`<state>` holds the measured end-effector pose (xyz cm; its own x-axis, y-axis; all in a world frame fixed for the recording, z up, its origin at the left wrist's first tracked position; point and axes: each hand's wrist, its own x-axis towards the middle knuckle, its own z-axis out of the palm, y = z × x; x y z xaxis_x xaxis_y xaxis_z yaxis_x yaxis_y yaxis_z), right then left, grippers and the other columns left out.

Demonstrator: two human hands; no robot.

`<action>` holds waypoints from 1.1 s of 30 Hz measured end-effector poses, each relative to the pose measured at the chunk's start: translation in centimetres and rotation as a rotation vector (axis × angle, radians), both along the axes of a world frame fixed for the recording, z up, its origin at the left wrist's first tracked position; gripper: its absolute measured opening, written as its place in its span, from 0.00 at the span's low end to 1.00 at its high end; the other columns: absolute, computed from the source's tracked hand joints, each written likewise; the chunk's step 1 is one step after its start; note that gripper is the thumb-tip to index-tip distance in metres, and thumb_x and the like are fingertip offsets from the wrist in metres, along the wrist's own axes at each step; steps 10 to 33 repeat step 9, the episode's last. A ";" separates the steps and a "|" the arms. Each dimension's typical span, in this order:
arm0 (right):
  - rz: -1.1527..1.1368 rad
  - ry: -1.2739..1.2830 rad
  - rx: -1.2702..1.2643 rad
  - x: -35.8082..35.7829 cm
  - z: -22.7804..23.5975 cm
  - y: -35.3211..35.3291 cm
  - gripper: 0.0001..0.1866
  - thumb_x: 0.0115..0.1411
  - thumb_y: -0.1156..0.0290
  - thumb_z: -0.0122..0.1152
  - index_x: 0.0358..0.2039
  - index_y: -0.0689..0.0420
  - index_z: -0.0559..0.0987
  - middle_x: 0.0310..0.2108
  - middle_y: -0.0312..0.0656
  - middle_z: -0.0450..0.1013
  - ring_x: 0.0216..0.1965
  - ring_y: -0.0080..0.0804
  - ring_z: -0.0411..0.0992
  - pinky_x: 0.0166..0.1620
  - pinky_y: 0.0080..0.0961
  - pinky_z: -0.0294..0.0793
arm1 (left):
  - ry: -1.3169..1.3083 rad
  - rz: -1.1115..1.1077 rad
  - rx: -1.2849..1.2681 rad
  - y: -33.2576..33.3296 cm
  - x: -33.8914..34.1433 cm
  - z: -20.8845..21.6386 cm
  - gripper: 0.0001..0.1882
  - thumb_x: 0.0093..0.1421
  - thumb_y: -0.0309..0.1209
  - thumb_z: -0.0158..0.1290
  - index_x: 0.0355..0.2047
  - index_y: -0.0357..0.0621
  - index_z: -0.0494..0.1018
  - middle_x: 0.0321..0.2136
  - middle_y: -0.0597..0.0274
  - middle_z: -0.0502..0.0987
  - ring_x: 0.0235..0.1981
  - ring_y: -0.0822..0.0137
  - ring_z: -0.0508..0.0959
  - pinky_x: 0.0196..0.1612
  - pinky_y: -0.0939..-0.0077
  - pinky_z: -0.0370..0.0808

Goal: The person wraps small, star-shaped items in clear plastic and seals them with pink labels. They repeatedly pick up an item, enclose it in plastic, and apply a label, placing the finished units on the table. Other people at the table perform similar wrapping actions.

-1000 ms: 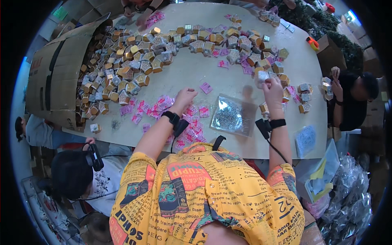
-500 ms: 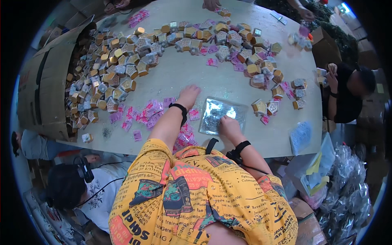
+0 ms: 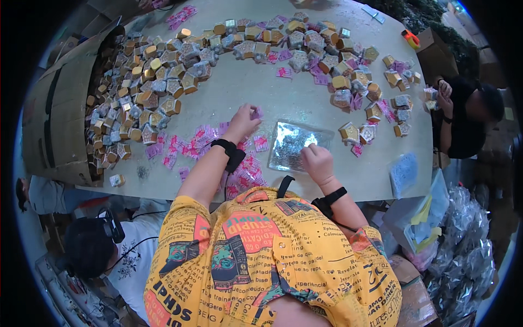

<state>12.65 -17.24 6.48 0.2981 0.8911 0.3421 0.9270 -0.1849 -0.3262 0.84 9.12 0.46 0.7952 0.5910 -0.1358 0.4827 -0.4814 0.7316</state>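
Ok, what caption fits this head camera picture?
Left hand picks a pink packet; right hand rests on a shiny tray.

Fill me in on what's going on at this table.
A person in a yellow printed shirt works at a pale table. Their left hand pinches a small pink packet; their right hand rests on a shiny clear tray. More pink packets lie nearby, with heaps of small gold and silver boxes beyond. Another person handles boxes at the right.

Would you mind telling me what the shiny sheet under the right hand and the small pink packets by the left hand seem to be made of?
Shiny sheet: probably clear plastic film or foil; glossy, crinkled glints.
Pink packets: likely thin printed paper or film; flat, light.
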 end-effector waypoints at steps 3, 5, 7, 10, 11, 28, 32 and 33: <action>-0.140 0.331 0.141 -0.3 2.4 0.7 0.03 0.51 0.73 0.60 0.24 0.57 0.74 0.23 0.40 0.69 0.20 0.37 0.70 0.24 0.30 0.68 | -0.148 0.197 -0.509 -0.4 -0.5 2.2 0.19 0.56 0.34 0.56 0.44 0.37 0.67 0.34 0.58 0.74 0.32 0.63 0.78 0.38 0.71 0.75; -0.201 0.438 0.150 -0.4 3.3 1.1 0.04 0.52 0.73 0.60 0.24 0.58 0.74 0.23 0.41 0.70 0.21 0.35 0.71 0.24 0.29 0.69 | -0.228 0.321 -0.824 -1.6 -1.0 5.2 0.17 0.58 0.35 0.55 0.43 0.38 0.68 0.33 0.62 0.75 0.30 0.67 0.78 0.36 0.74 0.76; -0.223 0.521 0.169 -0.3 3.7 1.4 0.03 0.53 0.73 0.59 0.25 0.57 0.75 0.24 0.42 0.70 0.21 0.32 0.71 0.24 0.28 0.69 | -0.300 0.300 -1.097 -1.5 -1.6 5.9 0.18 0.58 0.36 0.56 0.44 0.39 0.68 0.32 0.61 0.75 0.30 0.65 0.78 0.36 0.71 0.77; -0.204 0.584 0.203 -0.5 4.0 1.8 0.02 0.54 0.74 0.59 0.26 0.57 0.76 0.24 0.43 0.71 0.21 0.29 0.72 0.24 0.28 0.69 | -0.371 0.293 -1.335 -1.6 -2.3 7.1 0.24 0.58 0.36 0.56 0.52 0.40 0.63 0.35 0.60 0.74 0.31 0.65 0.78 0.39 0.68 0.76; -0.204 0.584 0.203 -0.5 4.0 1.8 0.02 0.54 0.74 0.59 0.26 0.57 0.76 0.24 0.43 0.71 0.21 0.29 0.72 0.24 0.28 0.69 | -0.371 0.293 -1.335 -1.6 -2.3 7.1 0.24 0.58 0.36 0.56 0.52 0.40 0.63 0.35 0.60 0.74 0.31 0.65 0.78 0.39 0.68 0.76; -0.204 0.584 0.203 -0.5 4.0 1.8 0.02 0.54 0.74 0.59 0.26 0.57 0.76 0.24 0.43 0.71 0.21 0.29 0.72 0.24 0.28 0.69 | -0.371 0.293 -1.335 -1.6 -2.3 7.1 0.24 0.58 0.36 0.56 0.52 0.40 0.63 0.35 0.60 0.74 0.31 0.65 0.78 0.39 0.68 0.76; -0.204 0.584 0.203 -0.5 4.0 1.8 0.02 0.54 0.74 0.59 0.26 0.57 0.76 0.24 0.43 0.71 0.21 0.29 0.72 0.24 0.28 0.69 | -0.371 0.293 -1.335 -1.6 -2.3 7.1 0.24 0.58 0.36 0.56 0.52 0.40 0.63 0.35 0.60 0.74 0.31 0.65 0.78 0.39 0.68 0.76; -0.204 0.584 0.203 -0.5 4.0 1.8 0.02 0.54 0.74 0.59 0.26 0.57 0.76 0.24 0.43 0.71 0.21 0.29 0.72 0.24 0.28 0.69 | -0.371 0.293 -1.335 -1.6 -2.3 7.1 0.24 0.58 0.36 0.56 0.52 0.40 0.63 0.35 0.60 0.74 0.31 0.65 0.78 0.39 0.68 0.76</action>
